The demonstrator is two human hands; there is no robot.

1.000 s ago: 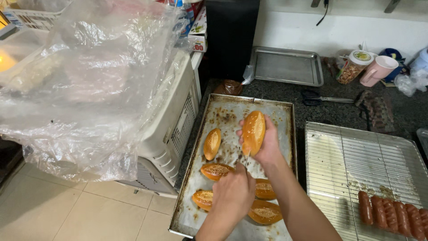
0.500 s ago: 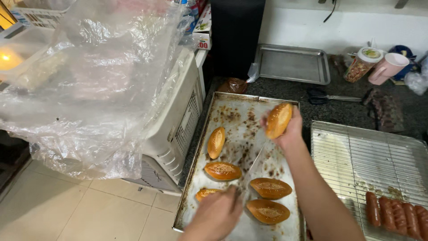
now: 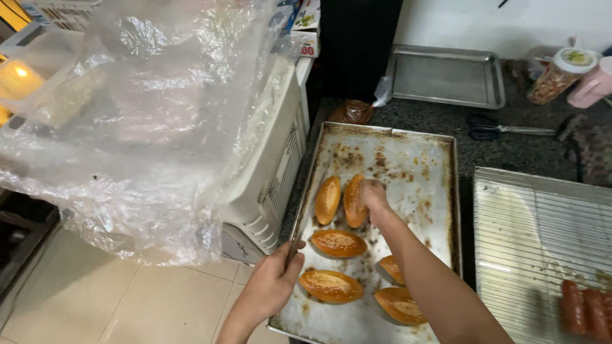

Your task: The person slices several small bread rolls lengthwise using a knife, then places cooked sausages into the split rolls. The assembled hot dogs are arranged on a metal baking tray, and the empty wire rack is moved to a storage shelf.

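Golden bread rolls lay on the stained metal baking tray (image 3: 408, 146) in front of me. My right hand (image 3: 373, 194) was closed around one roll (image 3: 354, 200), setting it upright on its edge just beside another roll (image 3: 327, 200) near the tray's middle. My left hand (image 3: 271, 286) gripped the tray's near-left rim, thumb curled over the edge, close to a flat-lying roll (image 3: 338, 243). Three more rolls lay lower on the tray. To the right sat a wire rack (image 3: 535, 236) with sausages (image 3: 586, 309) at its corner.
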